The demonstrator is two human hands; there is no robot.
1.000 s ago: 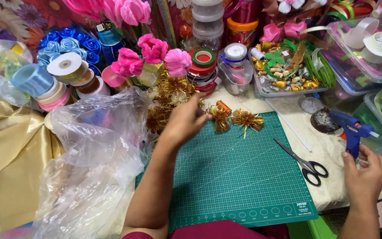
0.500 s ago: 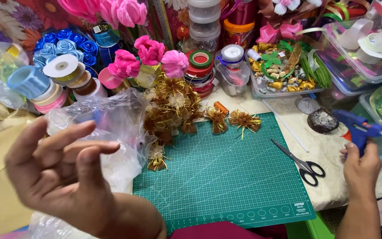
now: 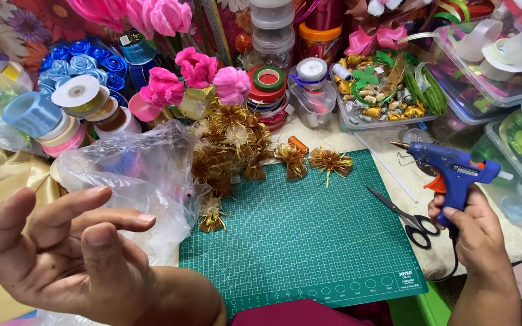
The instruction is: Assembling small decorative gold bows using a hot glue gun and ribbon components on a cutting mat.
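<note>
My left hand is raised close to the camera at the lower left, fingers spread, holding nothing, in front of a clear plastic bag. My right hand grips a blue glue gun at the right edge of the green cutting mat, nozzle pointing left. A heap of gold ribbon flowers lies at the mat's far left corner. Two separate gold flowers rest on the mat's far edge, and one small flower lies near the bag.
Scissors lie on the mat's right edge. Ribbon spools, pink fabric roses, blue roses, tape rolls and clear trays of trimmings crowd the back. Gold fabric lies at left; plastic bins at right.
My left hand drew back from the gold flowers and rose toward the camera, open. My right hand lifted the glue gun up and leftward toward the mat.
</note>
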